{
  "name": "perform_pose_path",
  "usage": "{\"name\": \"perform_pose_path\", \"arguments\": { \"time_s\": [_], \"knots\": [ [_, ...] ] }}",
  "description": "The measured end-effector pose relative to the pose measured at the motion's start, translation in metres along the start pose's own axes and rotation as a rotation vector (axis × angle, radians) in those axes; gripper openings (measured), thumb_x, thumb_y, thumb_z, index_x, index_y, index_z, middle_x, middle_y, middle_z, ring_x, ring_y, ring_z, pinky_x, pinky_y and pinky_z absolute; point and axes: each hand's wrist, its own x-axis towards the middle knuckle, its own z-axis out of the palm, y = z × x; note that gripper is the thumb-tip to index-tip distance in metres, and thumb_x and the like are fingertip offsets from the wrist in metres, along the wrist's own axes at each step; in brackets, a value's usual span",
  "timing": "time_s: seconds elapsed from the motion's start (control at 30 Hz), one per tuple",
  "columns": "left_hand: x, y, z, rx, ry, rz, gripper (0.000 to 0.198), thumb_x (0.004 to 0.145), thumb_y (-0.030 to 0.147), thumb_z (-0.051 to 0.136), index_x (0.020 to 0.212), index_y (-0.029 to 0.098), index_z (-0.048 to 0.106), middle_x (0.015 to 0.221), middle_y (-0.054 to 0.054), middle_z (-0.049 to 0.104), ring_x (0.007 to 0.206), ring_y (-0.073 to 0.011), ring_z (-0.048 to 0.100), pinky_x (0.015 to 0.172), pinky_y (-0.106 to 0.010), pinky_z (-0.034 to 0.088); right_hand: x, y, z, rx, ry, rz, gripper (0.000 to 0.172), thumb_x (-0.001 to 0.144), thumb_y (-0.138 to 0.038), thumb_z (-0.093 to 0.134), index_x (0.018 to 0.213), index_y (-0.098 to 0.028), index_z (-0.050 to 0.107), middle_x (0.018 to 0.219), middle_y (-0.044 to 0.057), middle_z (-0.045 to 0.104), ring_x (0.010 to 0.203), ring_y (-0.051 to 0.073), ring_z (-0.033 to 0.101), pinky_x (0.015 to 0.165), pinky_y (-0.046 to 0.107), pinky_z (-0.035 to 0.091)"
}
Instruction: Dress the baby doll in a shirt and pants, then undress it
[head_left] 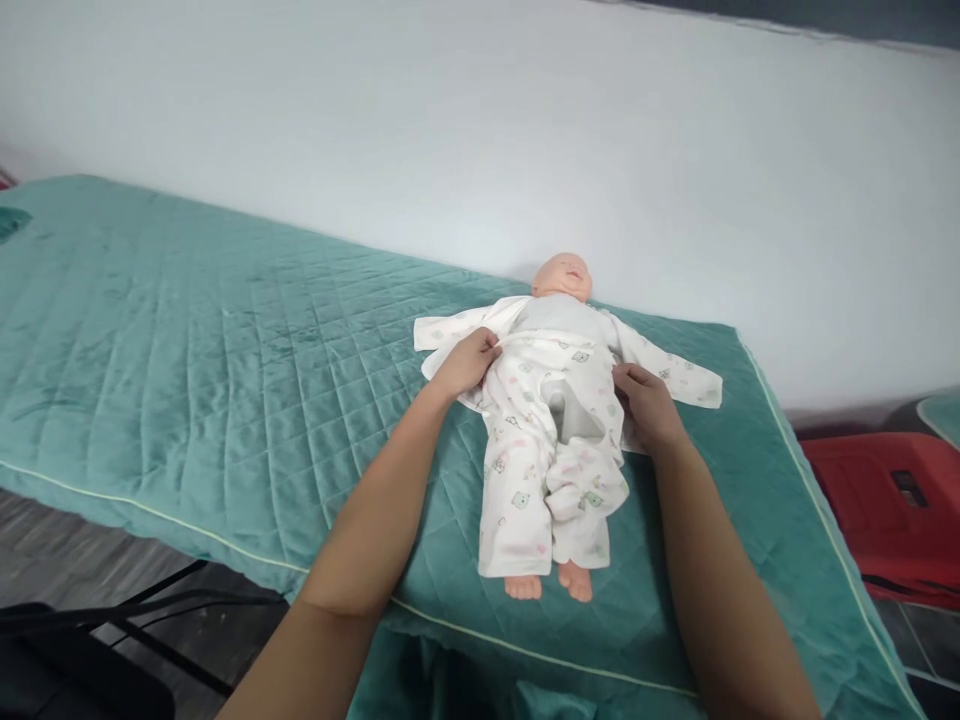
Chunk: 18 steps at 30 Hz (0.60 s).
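Observation:
A baby doll (562, 275) lies on its back on a teal quilted bed (225, 370), head toward the wall. It wears a grey vest under an opened white printed top (675, 375) and white printed trousers (521, 470). Bare feet stick out at the bottom. My left hand (466, 362) pinches the trousers' waistband at the doll's left-of-frame hip. My right hand (646, 405) grips the waistband cloth at the other hip. Both hands have curled fingers closed on the fabric.
A white wall runs behind the bed. A red plastic object (885, 510) stands on the floor at the right. Dark chair legs (112, 620) show at the lower left beside the bed's front edge.

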Motion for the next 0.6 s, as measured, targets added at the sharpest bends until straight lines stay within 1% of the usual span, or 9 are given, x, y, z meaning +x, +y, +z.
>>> {"name": "perform_pose_path", "arguments": {
  "time_s": [0.07,0.17,0.23,0.3,0.37,0.47,0.53,0.6],
  "knots": [
    [0.001,0.003,-0.001,0.08,-0.041,0.071,0.007,0.083,0.026,0.052,0.084,0.021,0.056,0.075,0.0,0.061,0.066,-0.0149,0.052,0.06,-0.027,0.038,-0.001,-0.003,0.0,-0.025,-0.045,0.005,0.033,0.066,-0.048,0.083,0.069,-0.022,0.063,0.06,-0.004,0.055,0.054,0.011,0.044,0.05,0.025,0.035],
    [0.002,0.005,-0.003,0.106,-0.12,0.085,0.012,0.076,0.021,0.051,0.086,0.02,0.058,0.08,-0.002,0.065,0.071,-0.0164,0.054,0.06,-0.027,0.038,-0.003,-0.006,0.0,-0.117,-0.076,-0.001,0.033,0.068,-0.05,0.081,0.071,-0.021,0.065,0.061,-0.004,0.057,0.055,0.011,0.045,0.05,0.025,0.032],
    [0.004,0.004,-0.004,0.081,-0.189,0.076,0.019,0.07,0.016,0.05,0.087,0.02,0.059,0.081,-0.002,0.065,0.07,-0.0164,0.054,0.058,-0.027,0.037,-0.004,-0.008,-0.001,-0.175,-0.094,-0.005,0.034,0.072,-0.052,0.079,0.078,-0.02,0.069,0.067,-0.002,0.062,0.058,0.012,0.049,0.053,0.026,0.036],
    [0.005,0.002,-0.005,0.045,-0.256,0.071,0.026,0.066,0.013,0.048,0.089,0.02,0.058,0.082,-0.002,0.065,0.068,-0.0161,0.054,0.056,-0.027,0.035,-0.004,-0.008,-0.002,-0.245,-0.116,-0.015,0.034,0.075,-0.053,0.077,0.086,-0.021,0.072,0.077,0.0,0.069,0.065,0.015,0.055,0.058,0.028,0.042],
    [0.005,0.002,-0.006,0.046,-0.282,0.071,0.03,0.064,0.011,0.047,0.09,0.019,0.058,0.082,-0.002,0.064,0.068,-0.0157,0.053,0.055,-0.026,0.035,-0.005,-0.007,-0.003,-0.296,-0.141,-0.036,0.034,0.076,-0.051,0.077,0.092,-0.022,0.073,0.089,0.002,0.073,0.074,0.018,0.061,0.066,0.03,0.048],
    [0.001,0.008,-0.009,0.105,-0.273,0.091,0.031,0.064,0.011,0.047,0.092,0.019,0.058,0.084,-0.002,0.063,0.072,-0.0157,0.054,0.058,-0.025,0.037,-0.006,-0.007,-0.004,-0.242,-0.221,-0.035,0.035,0.075,-0.047,0.08,0.099,-0.022,0.072,0.1,0.003,0.075,0.085,0.021,0.067,0.074,0.032,0.053],
    [-0.003,0.014,-0.011,0.123,-0.287,0.093,0.033,0.064,0.011,0.05,0.095,0.018,0.058,0.086,-0.002,0.063,0.075,-0.0158,0.055,0.061,-0.025,0.04,-0.008,-0.009,-0.004,-0.162,-0.268,-0.007,0.035,0.074,-0.044,0.081,0.099,-0.022,0.071,0.1,0.003,0.076,0.086,0.022,0.068,0.075,0.032,0.054],
    [-0.008,0.02,-0.012,0.122,-0.294,0.073,0.034,0.064,0.013,0.055,0.098,0.017,0.058,0.089,-0.003,0.064,0.077,-0.0161,0.056,0.063,-0.024,0.042,-0.01,-0.01,-0.003,-0.116,-0.283,0.014,0.036,0.073,-0.044,0.082,0.1,-0.023,0.071,0.099,0.003,0.076,0.085,0.022,0.069,0.075,0.033,0.055]
  ]
}}
